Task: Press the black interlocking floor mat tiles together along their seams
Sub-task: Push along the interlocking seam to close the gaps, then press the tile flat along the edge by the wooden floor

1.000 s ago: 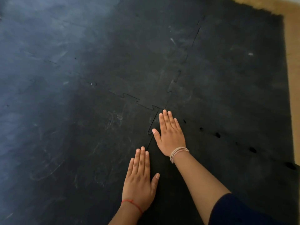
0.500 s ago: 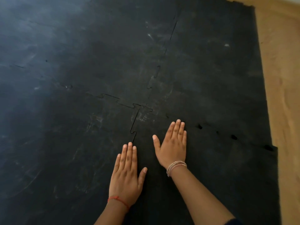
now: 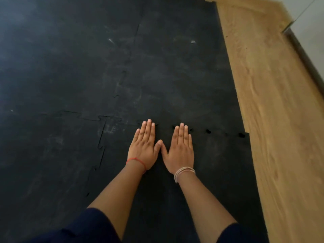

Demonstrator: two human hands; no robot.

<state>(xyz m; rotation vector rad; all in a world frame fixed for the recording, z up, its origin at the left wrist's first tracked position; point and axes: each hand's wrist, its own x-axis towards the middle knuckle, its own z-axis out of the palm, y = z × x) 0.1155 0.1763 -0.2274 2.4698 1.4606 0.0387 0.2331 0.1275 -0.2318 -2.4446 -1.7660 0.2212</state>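
Black interlocking floor mat tiles (image 3: 184, 81) cover most of the floor. A jigsaw seam (image 3: 208, 131) runs left to right in front of my fingertips, with small dark gaps showing along it toward the right edge. Another seam (image 3: 100, 146) runs toward me at the left. My left hand (image 3: 144, 146) lies flat, palm down, on the near tile, fingertips at the seam. My right hand (image 3: 180, 148) lies flat beside it, thumbs nearly touching. Neither hand holds anything.
Bare wooden floor (image 3: 273, 120) runs along the mats' right edge. A dark baseboard and a pale wall (image 3: 308, 20) stand at the far right. My dark sleeves fill the bottom of the view.
Both hands have shifted right along the tile, from the vertical seam to the horizontal seam with the gaps. The view has swung right, so more wooden floor shows.
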